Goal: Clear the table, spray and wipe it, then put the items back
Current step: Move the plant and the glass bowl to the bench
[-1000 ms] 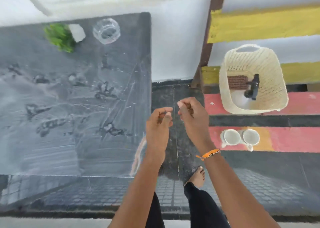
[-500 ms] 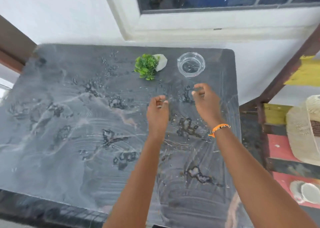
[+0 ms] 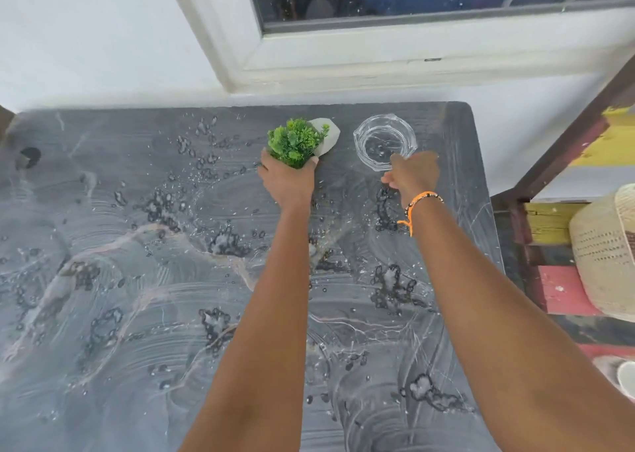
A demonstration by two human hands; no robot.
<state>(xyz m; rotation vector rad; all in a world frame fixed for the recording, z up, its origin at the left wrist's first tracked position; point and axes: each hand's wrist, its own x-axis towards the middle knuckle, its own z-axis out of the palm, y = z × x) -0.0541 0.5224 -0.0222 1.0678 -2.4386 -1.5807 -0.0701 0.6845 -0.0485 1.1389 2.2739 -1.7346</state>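
Near the far edge of the wet, streaked marble table (image 3: 137,280), the left hand (image 3: 287,182) curls its fingers around the small green plant in its white pot (image 3: 297,140). Just right of it, toward the far right corner, the right hand (image 3: 414,175) reaches the near rim of the glass ashtray (image 3: 383,140); whether its fingers grip it I cannot tell. Slick stone and wet glass could let the ashtray slide or slip, and the tilted pot could tip.

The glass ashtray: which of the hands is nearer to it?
Right. The right hand is at the near rim of the glass ashtray; the left hand grips the small green plant to its left.
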